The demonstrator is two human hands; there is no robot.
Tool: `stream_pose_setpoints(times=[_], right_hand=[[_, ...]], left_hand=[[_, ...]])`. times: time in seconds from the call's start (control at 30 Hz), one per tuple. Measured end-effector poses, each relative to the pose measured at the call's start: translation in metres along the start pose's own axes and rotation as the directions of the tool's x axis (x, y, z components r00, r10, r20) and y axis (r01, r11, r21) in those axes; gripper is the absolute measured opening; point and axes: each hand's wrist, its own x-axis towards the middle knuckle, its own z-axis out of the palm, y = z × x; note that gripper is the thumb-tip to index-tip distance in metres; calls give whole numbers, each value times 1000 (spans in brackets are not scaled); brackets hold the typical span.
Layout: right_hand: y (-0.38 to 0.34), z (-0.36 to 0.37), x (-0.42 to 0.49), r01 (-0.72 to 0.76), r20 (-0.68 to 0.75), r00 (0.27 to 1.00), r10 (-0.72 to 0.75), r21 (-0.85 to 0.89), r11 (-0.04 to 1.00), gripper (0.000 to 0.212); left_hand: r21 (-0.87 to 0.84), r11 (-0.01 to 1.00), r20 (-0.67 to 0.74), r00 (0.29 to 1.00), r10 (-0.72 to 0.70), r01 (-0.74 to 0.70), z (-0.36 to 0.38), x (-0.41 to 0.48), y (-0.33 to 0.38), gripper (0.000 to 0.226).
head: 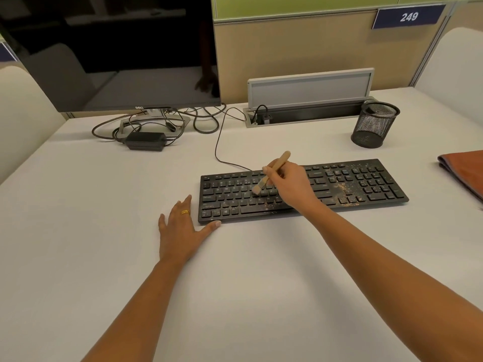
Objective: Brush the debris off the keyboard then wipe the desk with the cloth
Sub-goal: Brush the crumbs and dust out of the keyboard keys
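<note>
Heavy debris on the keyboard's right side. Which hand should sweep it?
Right. The right hand holds the brush, bristles on the middle keys beside the debris; the left hand lies flat at the keyboard's left corner.

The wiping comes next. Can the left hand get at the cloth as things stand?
Probably not easily: the cloth lies far right, beyond the keyboard, and the right hand holding the brush crosses the way.

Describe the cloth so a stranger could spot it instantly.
On the white desk, find the black keyboard. Past its right end, nearer than the black mesh cup, lies the folded cloth. It is the only rust-orange, soft thing there.
</note>
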Motion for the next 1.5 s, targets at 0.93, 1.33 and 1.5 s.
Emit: stream_pose_setpoints(times=[0.93, 1.33, 1.5], right_hand=[[-67, 57, -5, 387, 470, 845, -254, -210, 898, 44], [-70, 49, 1, 450, 467, 835, -292, -273, 850, 40], [-72, 50, 4, 364, 385, 884, -267, -205, 909, 41]], left_hand=[[-16, 1000, 4, 1000, -16, 16, 1, 2, -3, 99], [-32, 999, -18, 1000, -16, 16, 1, 2, -4, 101], [-43, 999, -25, 1000, -18, 17, 0, 1, -3, 100]])
